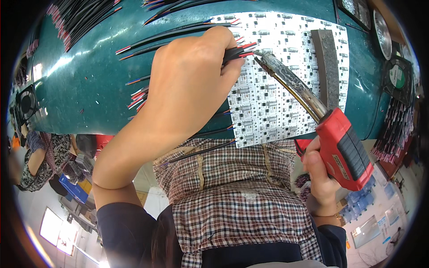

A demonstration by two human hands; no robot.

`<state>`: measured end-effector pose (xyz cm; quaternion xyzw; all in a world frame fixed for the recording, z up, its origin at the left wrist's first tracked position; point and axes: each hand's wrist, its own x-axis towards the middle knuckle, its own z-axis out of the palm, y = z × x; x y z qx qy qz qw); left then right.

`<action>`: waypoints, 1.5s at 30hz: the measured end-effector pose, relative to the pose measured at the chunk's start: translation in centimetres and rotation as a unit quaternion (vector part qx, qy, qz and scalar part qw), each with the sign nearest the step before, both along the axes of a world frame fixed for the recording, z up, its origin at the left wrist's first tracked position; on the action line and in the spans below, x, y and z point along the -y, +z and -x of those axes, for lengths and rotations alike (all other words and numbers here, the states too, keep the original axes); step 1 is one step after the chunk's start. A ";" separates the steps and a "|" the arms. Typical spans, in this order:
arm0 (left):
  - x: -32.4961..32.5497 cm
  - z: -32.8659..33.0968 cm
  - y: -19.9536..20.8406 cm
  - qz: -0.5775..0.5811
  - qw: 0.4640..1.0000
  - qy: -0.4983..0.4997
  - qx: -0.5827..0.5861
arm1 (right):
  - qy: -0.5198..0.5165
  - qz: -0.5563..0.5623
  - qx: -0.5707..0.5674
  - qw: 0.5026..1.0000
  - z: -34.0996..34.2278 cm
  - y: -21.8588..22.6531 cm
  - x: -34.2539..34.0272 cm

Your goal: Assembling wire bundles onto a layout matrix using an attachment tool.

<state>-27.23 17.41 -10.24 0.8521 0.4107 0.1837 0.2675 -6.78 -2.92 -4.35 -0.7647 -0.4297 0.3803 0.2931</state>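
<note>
Wires (239, 50), black with red tips, sit pinched in my left hand (187, 85) over the white circuit panel (277, 80) on the green bench (89, 71). My right hand (319, 172) grips the soldering iron (313, 111); I'd judge steady contact matters.

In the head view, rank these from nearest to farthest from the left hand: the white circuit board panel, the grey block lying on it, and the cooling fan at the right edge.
From the left hand:
1. White circuit board panel: directly under its fingertips, just to its right.
2. Grey block: further right, lying on the panel's right side.
3. Cooling fan: farthest, at the table's right edge.
</note>
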 end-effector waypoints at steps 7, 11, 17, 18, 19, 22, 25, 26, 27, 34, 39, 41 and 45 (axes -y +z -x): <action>-0.6 0.2 0.1 0.078 0.997 0.003 0.020 | 0.009 -0.022 0.008 1.000 0.7 -0.3 -0.6; -0.6 0.2 0.3 0.067 0.998 0.003 0.008 | -0.016 0.020 -0.019 0.999 -0.1 -0.3 0.5; -0.3 0.0 0.3 0.029 1.000 0.000 0.001 | 0.041 -0.048 0.003 0.998 0.6 -0.8 -0.3; -0.2 0.0 0.3 0.028 1.000 0.000 0.003 | 0.042 -0.042 0.006 0.998 0.5 -0.8 -0.1; -0.2 0.0 0.3 0.026 1.000 0.001 0.006 | 0.042 -0.037 0.009 0.998 0.5 -0.8 0.0; -0.2 0.1 0.2 0.018 1.000 -0.004 0.003 | 0.045 -0.043 0.030 0.998 0.6 -0.6 -0.1; -0.2 0.0 0.3 0.019 1.000 -0.005 0.005 | 0.002 -0.037 0.024 0.999 1.2 -0.2 -0.1; -0.3 0.0 0.2 0.019 1.000 -0.005 0.005 | 0.002 -0.037 0.024 0.999 1.2 -0.2 -0.1; -0.3 0.1 0.0 0.021 1.000 -0.010 0.010 | -0.005 -0.039 0.020 0.999 1.2 -0.3 0.0; -1.1 0.2 0.3 0.096 0.995 -0.018 0.006 | 0.043 -0.038 0.004 0.998 0.3 -0.6 0.6; -1.1 0.1 0.4 0.077 0.997 -0.027 0.003 | 0.052 -0.012 0.040 0.998 0.0 -0.6 1.1; -1.0 0.1 0.3 0.058 0.998 -0.030 -0.002 | 0.036 0.013 0.050 0.998 -0.1 -0.6 1.2; -0.5 0.1 0.4 0.023 0.999 -0.025 -0.002 | 0.043 -0.003 0.032 0.999 0.5 -0.2 0.6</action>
